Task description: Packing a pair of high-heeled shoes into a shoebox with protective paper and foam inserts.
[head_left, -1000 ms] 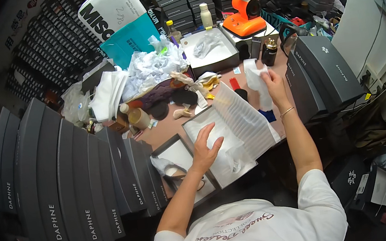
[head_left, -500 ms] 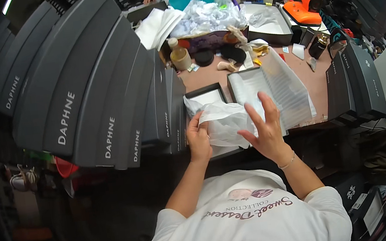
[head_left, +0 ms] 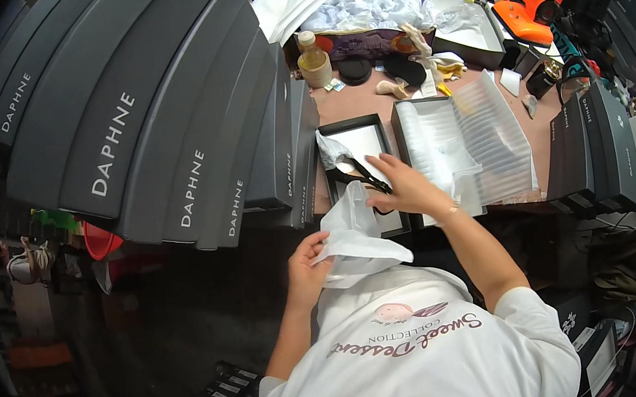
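Observation:
Pinched in my left hand point(head_left: 307, 267) is a thin, crumpled white sheet of tissue paper point(head_left: 360, 253), held in front of my shirt. My right hand point(head_left: 409, 187) reaches over the narrow dark shoebox point(head_left: 383, 131), its thumb and fingers round a black strappy shoe point(head_left: 358, 168). White wrapping point(head_left: 334, 151) covers the shoe's far end. Part of the shoe is hidden under my fingers. Just right of this box lies a second open box point(head_left: 397, 121), lined with white padded sheet, and translucent ribbed wrap point(head_left: 497, 137) spreads over its right side.
Tall stacks of dark shoeboxes point(head_left: 157, 115) crowd the left; more boxes point(head_left: 604, 139) stand at right. Behind are a bottle point(head_left: 313, 64), round black pads point(head_left: 354, 71), a heap of crumpled paper point(head_left: 365, 2), an open box lid point(head_left: 487, 55) and an orange tool point(head_left: 522, 21).
My left hand has drawn the tissue paper down toward my body. My right hand has left the paper and closed on the black shoe, now uncovered. The view has shifted.

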